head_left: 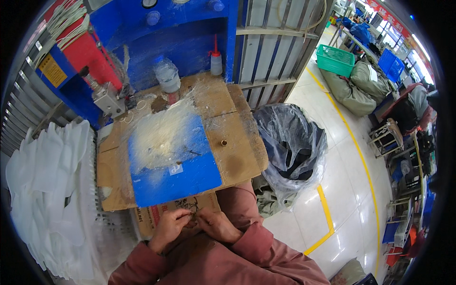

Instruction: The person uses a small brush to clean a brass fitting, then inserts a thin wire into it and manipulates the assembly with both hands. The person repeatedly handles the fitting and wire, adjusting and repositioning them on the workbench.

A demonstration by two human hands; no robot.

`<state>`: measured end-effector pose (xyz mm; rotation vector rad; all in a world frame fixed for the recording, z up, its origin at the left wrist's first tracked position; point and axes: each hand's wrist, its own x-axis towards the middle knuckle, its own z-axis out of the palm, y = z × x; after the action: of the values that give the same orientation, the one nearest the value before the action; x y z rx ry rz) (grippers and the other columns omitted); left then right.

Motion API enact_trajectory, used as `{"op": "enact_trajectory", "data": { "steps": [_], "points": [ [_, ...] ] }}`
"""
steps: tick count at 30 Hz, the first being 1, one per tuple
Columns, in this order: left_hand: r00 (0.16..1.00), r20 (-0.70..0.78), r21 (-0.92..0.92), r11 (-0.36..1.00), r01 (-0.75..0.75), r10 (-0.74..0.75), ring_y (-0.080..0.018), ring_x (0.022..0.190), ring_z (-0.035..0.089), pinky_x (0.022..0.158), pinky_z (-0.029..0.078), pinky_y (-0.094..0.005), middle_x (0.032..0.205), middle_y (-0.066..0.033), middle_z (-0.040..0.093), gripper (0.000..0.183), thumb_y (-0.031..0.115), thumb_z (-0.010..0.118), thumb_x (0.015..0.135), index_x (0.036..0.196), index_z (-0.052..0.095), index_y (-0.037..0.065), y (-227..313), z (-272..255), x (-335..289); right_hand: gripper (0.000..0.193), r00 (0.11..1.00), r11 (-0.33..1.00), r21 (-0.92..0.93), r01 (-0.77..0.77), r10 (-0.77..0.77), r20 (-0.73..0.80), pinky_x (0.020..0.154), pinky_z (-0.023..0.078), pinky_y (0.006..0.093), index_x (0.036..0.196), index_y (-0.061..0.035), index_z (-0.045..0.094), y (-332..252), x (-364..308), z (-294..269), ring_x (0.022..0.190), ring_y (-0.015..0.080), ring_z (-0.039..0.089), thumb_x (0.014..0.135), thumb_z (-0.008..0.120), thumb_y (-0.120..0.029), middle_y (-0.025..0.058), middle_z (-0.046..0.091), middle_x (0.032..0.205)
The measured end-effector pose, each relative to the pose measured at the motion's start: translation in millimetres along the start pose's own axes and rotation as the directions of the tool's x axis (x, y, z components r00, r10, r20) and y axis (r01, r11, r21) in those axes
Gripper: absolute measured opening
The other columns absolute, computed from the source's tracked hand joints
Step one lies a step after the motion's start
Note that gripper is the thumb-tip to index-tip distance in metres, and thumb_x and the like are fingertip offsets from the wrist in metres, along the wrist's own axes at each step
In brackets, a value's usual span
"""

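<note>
My left hand (170,228) and my right hand (217,224) meet just in front of the work surface, low over my lap. The fingers of both are pinched together around something small and dark, too small to name. Ahead of them lies a blue sheet (190,178) on brown cardboard (232,164), with a heap of pale powder (164,135) spread over its far part. A small brass-coloured round piece (223,142) rests on the cardboard to the right. Below the cardboard's near edge, behind my hands, a printed carton (154,216) shows in part.
Behind the powder stand a clear plastic bottle (167,76) and a squeeze bottle with red nozzle (216,61), against a blue machine frame (190,38). White flat pieces (47,190) are piled at the left. A bin lined with clear plastic (289,147) stands right of the cardboard.
</note>
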<state>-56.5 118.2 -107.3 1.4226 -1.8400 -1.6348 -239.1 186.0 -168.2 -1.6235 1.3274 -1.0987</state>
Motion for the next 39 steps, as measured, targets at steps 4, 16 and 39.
{"op": "enact_trajectory", "data": {
  "steps": [4, 16, 39],
  "points": [
    [0.999, 0.036, 0.042, 0.999, -0.012, 0.01, -0.021, 0.081, 0.073, 0.071, 0.055, -0.0302, 0.09, -0.0157, 0.075, 0.021, 0.01, 0.062, 0.094, 0.108, 0.069, -0.005, 2.9, -4.2, -3.5, 0.004, 0.997, 0.995, -0.052, 0.08, -0.079, 0.027, 0.062, 0.054, 0.042, 0.096, -0.0054, 0.056, -4.6, -2.2, 1.4, 0.079, 0.0407, 0.066, 0.094, 0.059, -0.005, 0.0169, 0.065, 0.082],
    [0.949, -0.233, -0.072, 0.969, -0.237, 0.215, -0.0147, 0.086, 0.07, 0.075, 0.056, -0.0279, 0.097, -0.0107, 0.074, 0.017, 0.005, 0.063, 0.097, 0.111, 0.069, -0.003, -16.1, 23.5, -9.9, 0.017, 0.917, 0.605, 0.72, -0.341, 0.383, 0.112, 0.054, 0.045, 0.0218, 0.1, -0.0018, 0.059, -16.2, 1.3, 6.8, 0.059, 0.0057, 0.054, 0.104, 0.054, -0.017, 0.0021, 0.065, 0.08],
    [0.974, -0.216, -0.391, 0.92, -0.026, -0.064, -0.0176, 0.086, 0.072, 0.076, 0.06, -0.0288, 0.097, -0.0122, 0.072, 0.018, 0.005, 0.06, 0.099, 0.113, 0.067, -0.004, -15.1, 27.6, -4.2, 0.014, 0.918, 0.675, 0.65, -0.35, 0.384, 0.096, 0.061, 0.045, 0.0222, 0.107, 0.0002, 0.062, -6.0, 0.2, 0.2, 0.072, 0.004, 0.053, 0.102, 0.056, -0.011, -0.001, 0.062, 0.083]
  ]
}}
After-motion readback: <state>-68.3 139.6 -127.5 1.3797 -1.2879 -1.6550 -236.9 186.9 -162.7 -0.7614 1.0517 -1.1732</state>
